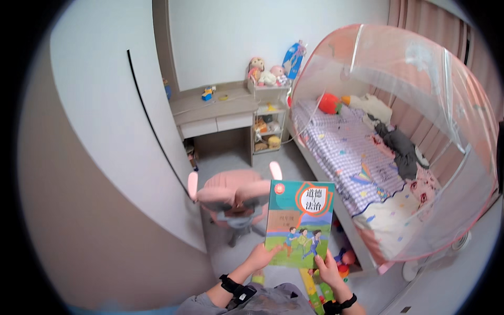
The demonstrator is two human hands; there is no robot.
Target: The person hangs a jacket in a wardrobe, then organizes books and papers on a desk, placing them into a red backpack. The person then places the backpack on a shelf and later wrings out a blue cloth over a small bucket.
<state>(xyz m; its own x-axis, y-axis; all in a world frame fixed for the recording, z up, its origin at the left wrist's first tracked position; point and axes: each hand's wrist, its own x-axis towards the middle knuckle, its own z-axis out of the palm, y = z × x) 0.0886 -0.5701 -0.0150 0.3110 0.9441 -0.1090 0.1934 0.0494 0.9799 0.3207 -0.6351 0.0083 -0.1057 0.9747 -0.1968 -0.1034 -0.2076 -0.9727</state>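
Both my hands hold a paperback textbook up in front of me, its illustrated cover facing me. The cover is green and teal, with printed writing and a drawing of running children. My left hand grips the lower left edge, thumb on the cover. At the lower right corner, my right hand pinches the book with its thumb in front. The fingers behind the book are hidden. A pink swivel chair stands just beyond the book, partly covered by it.
A desk with two drawers stands at the back wall, beside a white shelf trolley of plush toys. On the right, a bed sits under a pink mosquito net. Toys lie by the bed's base. A tall wardrobe lines the left.
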